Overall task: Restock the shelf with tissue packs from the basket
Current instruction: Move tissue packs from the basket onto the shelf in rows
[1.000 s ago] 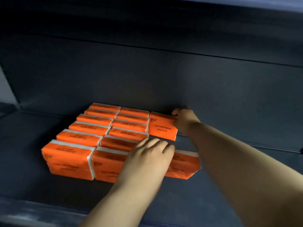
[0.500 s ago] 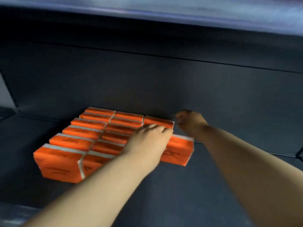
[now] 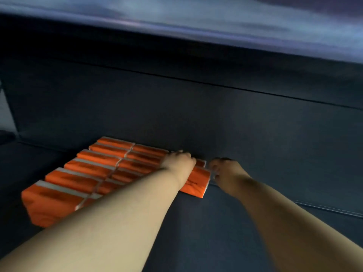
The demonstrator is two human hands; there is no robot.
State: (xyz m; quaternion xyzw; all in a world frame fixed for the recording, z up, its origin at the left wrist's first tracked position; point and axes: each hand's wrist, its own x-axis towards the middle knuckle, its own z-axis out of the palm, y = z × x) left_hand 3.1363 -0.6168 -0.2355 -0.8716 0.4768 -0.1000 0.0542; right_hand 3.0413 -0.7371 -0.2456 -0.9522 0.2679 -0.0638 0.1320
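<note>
Orange tissue packs [image 3: 94,169] lie in two close rows on the dark shelf [image 3: 245,222], running from near the front edge back to the rear panel [image 3: 196,118]. One further pack [image 3: 196,182] sits at the right rear of the block, touching it. Left hand [image 3: 179,161] rests palm-down, fingers loosely bent, on the packs at that rear corner. Right hand [image 3: 227,171] has its curled fingers touching that pack's right end. Frame is motion-blurred.
</note>
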